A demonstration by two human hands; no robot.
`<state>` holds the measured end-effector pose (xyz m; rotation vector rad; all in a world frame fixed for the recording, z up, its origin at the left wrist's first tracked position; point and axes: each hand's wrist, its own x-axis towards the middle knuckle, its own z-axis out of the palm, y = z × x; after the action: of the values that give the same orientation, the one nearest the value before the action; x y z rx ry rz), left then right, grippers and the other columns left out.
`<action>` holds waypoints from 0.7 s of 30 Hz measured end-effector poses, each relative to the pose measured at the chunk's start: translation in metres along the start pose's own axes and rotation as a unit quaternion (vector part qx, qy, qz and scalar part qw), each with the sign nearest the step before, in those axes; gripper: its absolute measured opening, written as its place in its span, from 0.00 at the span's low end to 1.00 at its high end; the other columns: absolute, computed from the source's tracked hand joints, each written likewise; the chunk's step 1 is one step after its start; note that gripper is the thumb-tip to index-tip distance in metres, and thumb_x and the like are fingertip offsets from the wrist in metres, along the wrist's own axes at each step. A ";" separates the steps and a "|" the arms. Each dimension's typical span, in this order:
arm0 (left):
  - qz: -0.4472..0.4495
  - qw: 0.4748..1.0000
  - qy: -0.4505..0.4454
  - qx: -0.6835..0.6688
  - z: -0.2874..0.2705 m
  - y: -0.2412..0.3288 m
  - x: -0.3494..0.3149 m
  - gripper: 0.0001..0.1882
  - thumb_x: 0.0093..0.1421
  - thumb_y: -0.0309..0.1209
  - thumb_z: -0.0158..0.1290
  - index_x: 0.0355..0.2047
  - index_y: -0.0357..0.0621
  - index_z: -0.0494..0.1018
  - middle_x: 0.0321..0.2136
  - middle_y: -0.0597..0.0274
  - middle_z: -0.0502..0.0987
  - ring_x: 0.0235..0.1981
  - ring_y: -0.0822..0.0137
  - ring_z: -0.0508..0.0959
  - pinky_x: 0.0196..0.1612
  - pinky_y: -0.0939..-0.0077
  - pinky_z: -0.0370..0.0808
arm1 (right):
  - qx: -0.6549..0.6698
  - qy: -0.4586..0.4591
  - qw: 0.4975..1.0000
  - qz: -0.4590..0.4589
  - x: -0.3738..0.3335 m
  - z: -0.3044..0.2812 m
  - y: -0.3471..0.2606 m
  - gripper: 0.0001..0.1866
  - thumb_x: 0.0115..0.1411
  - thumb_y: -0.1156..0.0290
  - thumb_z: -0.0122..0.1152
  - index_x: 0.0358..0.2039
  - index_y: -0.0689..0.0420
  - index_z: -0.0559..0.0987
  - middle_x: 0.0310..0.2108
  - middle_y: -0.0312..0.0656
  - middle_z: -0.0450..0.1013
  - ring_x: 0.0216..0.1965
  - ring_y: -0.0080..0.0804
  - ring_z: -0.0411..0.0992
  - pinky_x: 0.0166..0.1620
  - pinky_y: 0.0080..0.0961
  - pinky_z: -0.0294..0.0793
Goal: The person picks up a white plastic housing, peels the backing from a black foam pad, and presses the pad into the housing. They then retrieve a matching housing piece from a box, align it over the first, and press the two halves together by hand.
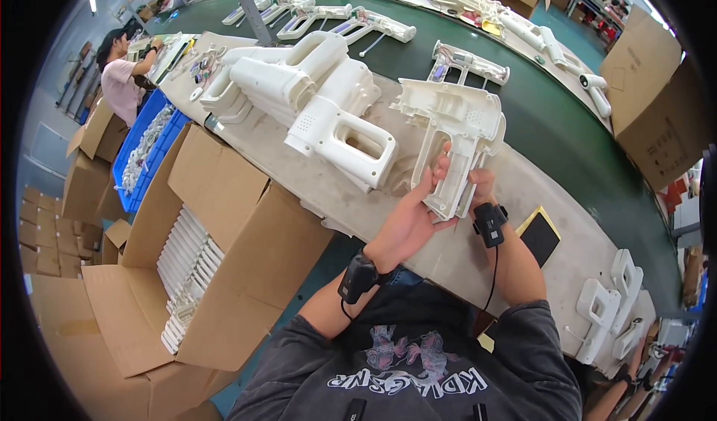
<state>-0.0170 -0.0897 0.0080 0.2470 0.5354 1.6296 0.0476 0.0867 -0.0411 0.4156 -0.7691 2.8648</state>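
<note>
One white plastic shell (482,143) takes centre stage, held over the near side of the pale worktable (549,189), its ribbed inner face turned up and its looped handle toward the wearer. The left hand (413,218) is clamped on the loop, fingers curling up through the handle gap, palm upward beneath the lower end. And here's the right hand (482,185), closed on the opposite edge of the same shell, some of its fingers hidden behind the plastic. Both wrists carry black devices (490,224), a thin cable trailing from each.

Just left of the shell, a heap of white casings (345,141) lies piled on the table, grip loops showing. To the right, a dark pad (539,239) sits on yellow backing, and farther right come more white looped parts (597,301).

Out beyond the table runs the green belt (571,133), one white frame (470,64) on it just past the shell, a row of similar frames (373,25) farther left. Down on the left, a cardboard box (250,294) spreads its flaps around stacked white pieces (187,257); past it, a blue bin (122,173) of small pale parts, and a co-worker in pink (122,85) bending over the far end.
</note>
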 end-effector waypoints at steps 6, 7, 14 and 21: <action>0.044 0.993 0.104 0.021 -0.013 -0.020 0.016 0.24 0.74 0.48 0.40 0.63 0.51 0.64 0.55 0.67 0.73 0.54 0.69 0.74 0.59 0.62 0.70 | -0.085 0.096 0.988 0.086 -0.018 0.006 -0.022 0.41 0.51 0.69 0.70 0.65 0.62 0.65 0.59 0.53 0.71 0.59 0.47 0.72 0.64 0.47 0.70; 0.051 0.987 0.144 0.041 -0.012 -0.023 0.018 0.22 0.74 0.45 0.41 0.61 0.50 0.67 0.53 0.67 0.75 0.52 0.71 0.75 0.56 0.65 0.71 | -0.086 0.098 0.988 0.087 -0.021 0.009 -0.027 0.41 0.51 0.69 0.70 0.65 0.62 0.65 0.59 0.53 0.71 0.59 0.47 0.72 0.64 0.47 0.70; 0.119 0.966 0.217 0.068 -0.008 -0.035 0.024 0.26 0.70 0.37 0.52 0.61 0.39 0.59 0.48 0.59 0.75 0.47 0.71 0.77 0.49 0.73 0.76 | -0.199 0.309 0.919 0.146 -0.046 0.046 -0.045 0.26 0.68 0.67 0.57 0.63 0.64 0.68 0.59 0.49 0.71 0.59 0.41 0.71 0.65 0.41 0.67; 0.177 0.910 0.287 0.242 0.005 -0.032 0.015 0.33 0.68 0.38 0.56 0.64 0.33 0.53 0.53 0.53 0.69 0.52 0.69 0.72 0.52 0.75 0.73 | -0.261 0.371 0.887 0.083 -0.052 0.083 -0.050 0.25 0.72 0.62 0.54 0.63 0.62 0.67 0.59 0.45 0.71 0.56 0.36 0.72 0.60 0.35 0.71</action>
<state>0.0110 -0.0725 -0.0048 0.2347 1.4235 1.9009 0.1267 0.0836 0.0352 -0.7950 -1.3484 2.4501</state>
